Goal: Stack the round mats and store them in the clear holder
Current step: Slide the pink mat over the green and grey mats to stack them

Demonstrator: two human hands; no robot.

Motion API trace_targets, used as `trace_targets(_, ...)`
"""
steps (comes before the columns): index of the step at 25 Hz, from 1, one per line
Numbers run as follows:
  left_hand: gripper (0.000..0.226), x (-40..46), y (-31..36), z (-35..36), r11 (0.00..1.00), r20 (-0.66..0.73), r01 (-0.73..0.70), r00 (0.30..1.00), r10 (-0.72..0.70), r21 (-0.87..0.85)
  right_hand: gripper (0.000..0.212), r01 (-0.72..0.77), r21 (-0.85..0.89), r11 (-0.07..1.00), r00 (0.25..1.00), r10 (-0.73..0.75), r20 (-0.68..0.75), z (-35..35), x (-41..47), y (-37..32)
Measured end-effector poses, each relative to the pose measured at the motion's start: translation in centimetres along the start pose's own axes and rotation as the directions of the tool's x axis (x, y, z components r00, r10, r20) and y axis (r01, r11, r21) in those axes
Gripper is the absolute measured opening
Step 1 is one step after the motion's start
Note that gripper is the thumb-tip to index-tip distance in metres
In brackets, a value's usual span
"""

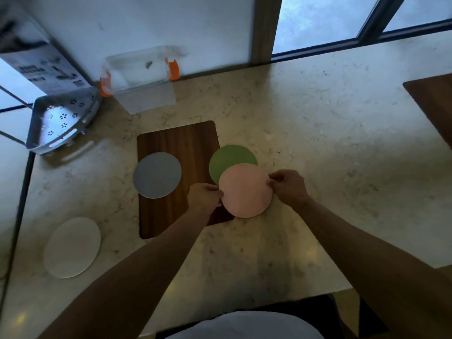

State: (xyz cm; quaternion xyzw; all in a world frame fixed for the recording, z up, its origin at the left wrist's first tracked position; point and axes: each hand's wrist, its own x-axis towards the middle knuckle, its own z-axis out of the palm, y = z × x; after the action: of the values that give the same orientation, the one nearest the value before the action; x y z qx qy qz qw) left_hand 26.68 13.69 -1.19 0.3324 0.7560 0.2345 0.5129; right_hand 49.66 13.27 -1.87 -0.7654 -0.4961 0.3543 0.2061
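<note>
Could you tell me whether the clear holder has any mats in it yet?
None visible: all four mats, including the pink mat, are outside the clear holder.

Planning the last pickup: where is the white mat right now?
In the head view the white mat lies flat on the counter at lower left, alone, nearer the person than the grey mat and left of the wooden board.

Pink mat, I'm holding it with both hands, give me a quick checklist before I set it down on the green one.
1. Left hand grips pink mat edge: ok.
2. Right hand grips opposite edge: ok.
3. Pink mat centred over green mat: not ok, only overlapping.
4. Grey mat and white mat collected: not ok, lying apart.
5. Clear holder open and empty: cannot tell, blurred.
</note>
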Motion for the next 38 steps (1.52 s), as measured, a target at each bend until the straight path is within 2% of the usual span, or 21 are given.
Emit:
trace_targets(5,0.011,3.8,2.2,-0.7,0.999,-0.041,0.029,0.999,-0.03,-0.032,0.024,0.038,-0.071,0.997,0.999,-0.037,0.009,1.2,4.6,-2.3)
trace_targets(12,0.012,7.6,2.9,-0.4,0.998,-0.062,0.014,0.998,-0.01,0.057,0.024,0.078,-0.138,0.987,0.997,-0.075,0.025,2.4,8.3,-4.1)
trace_targets(16,0.015,8.8,3.0,0.2,0.981,-0.087,-0.008,0.996,0.025,0.194,0.023,0.039,-0.125,0.991,0.999,-0.038,0.011,2.5,8.9,-4.2)
trace_targets(20,0.014,8.7,2.8,0.9,0.94,-0.177,-0.056,0.977,0.122,0.336,0.02,0.08,-0.131,0.988,0.996,-0.075,0.042,2.7,8.7,-4.2)
trace_targets(26,0.019,8.2,2.7,1.5,0.901,-0.198,-0.108,0.958,0.208,0.421,0.021,0.096,-0.134,0.986,0.995,-0.098,-0.01,2.7,8.0,-4.5)
trace_targets(30,0.02,8.2,2.9,1.8,0.883,-0.184,-0.099,0.962,0.204,0.459,0.02,0.025,-0.125,0.992,0.999,-0.03,-0.045,3.4,7.9,-4.8)
trace_targets(33,0.018,8.0,3.2,2.0,0.876,-0.199,-0.079,0.96,0.195,0.476,0.018,-0.028,-0.183,0.983,0.997,0.015,-0.076,3.8,7.9,-5.2)
trace_targets(38,0.018,8.3,3.2,2.4,0.871,-0.218,-0.025,0.964,0.151,0.491,0.02,-0.106,-0.197,0.975,0.994,0.095,-0.062,3.7,8.5,-5.6)
